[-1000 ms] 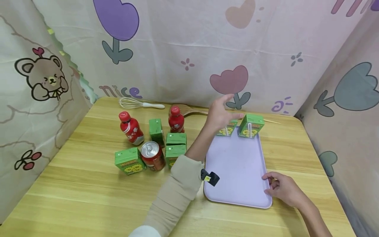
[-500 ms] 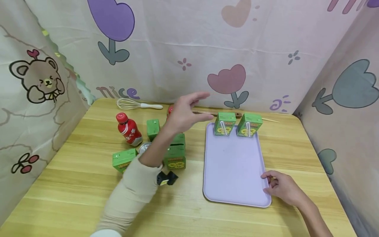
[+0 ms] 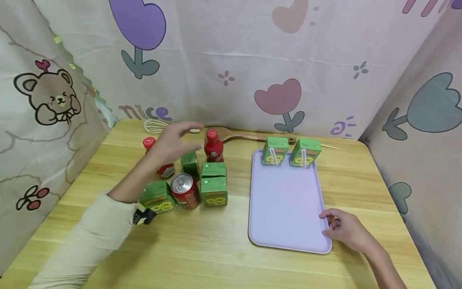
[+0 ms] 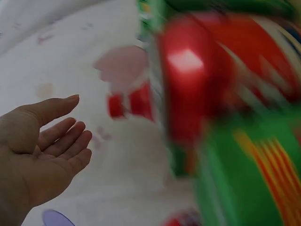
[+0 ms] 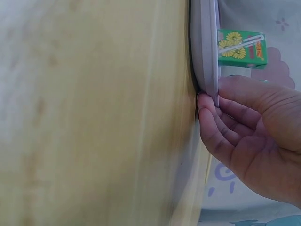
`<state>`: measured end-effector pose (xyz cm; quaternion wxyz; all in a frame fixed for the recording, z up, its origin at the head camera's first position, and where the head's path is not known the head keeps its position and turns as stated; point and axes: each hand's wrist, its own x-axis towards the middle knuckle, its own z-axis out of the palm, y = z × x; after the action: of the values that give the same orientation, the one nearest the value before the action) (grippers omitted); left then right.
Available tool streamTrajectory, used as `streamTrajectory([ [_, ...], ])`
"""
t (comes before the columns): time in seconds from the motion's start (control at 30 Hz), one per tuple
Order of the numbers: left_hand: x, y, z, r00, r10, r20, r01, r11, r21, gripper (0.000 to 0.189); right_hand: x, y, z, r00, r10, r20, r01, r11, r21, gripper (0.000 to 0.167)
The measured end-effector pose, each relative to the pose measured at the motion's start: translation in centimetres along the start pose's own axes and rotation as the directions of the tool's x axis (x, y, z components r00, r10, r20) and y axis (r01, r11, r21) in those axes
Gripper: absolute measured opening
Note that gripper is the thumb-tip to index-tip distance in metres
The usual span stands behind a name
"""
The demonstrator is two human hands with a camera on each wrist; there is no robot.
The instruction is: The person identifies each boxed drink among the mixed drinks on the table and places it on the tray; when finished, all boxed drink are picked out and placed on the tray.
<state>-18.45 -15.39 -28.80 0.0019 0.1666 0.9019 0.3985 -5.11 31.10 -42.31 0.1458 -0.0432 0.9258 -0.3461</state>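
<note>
My left hand (image 3: 172, 143) is over the left group of drinks with fingers and thumb spread apart, nothing between them. In the left wrist view a red can (image 4: 193, 66) and a green drink carton (image 4: 254, 174) blur past, right of the hand. A red bottle (image 3: 213, 149) stands just right of its fingertips; another red bottle (image 3: 148, 142) is partly hidden behind the hand. My right hand (image 3: 344, 229) pinches the right rim of a lilac tray (image 3: 285, 208), thumb and fingers on either side. Two green drink cartons with straws, one left (image 3: 275, 151) and one right (image 3: 305, 153), stand at its far end.
Left of the tray stand a red soda can (image 3: 185, 192) and several green cartons (image 3: 214, 192). A white whisk (image 3: 153, 126) and a wooden spatula (image 3: 245, 137) lie along the back edge of the table (image 3: 202, 249), before a patterned cloth (image 3: 202, 48).
My left hand has swept left from beside the cartons on the tray to over the group of drinks, staying spread. The right hand keeps its place on the tray's rim.
</note>
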Motion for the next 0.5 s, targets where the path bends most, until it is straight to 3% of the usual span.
streamTrajectory([
  [0.17, -0.7, -2.3, -0.9, 0.997, -0.038, 0.067, 0.03, 0.993, 0.115, 0.044, 0.0, -0.1, -0.1, 1.0, -0.004, 0.004, 0.004, 1.0, 0.005, 0.038],
  [0.5, 0.4, -5.5, -0.4, 0.977, -0.043, 0.211, 0.011, 0.989, 0.15, 0.056, 0.0, -0.1, 0.1, 1.0, 0.01, 0.004, -0.01, 1.0, 0.009, 0.038],
])
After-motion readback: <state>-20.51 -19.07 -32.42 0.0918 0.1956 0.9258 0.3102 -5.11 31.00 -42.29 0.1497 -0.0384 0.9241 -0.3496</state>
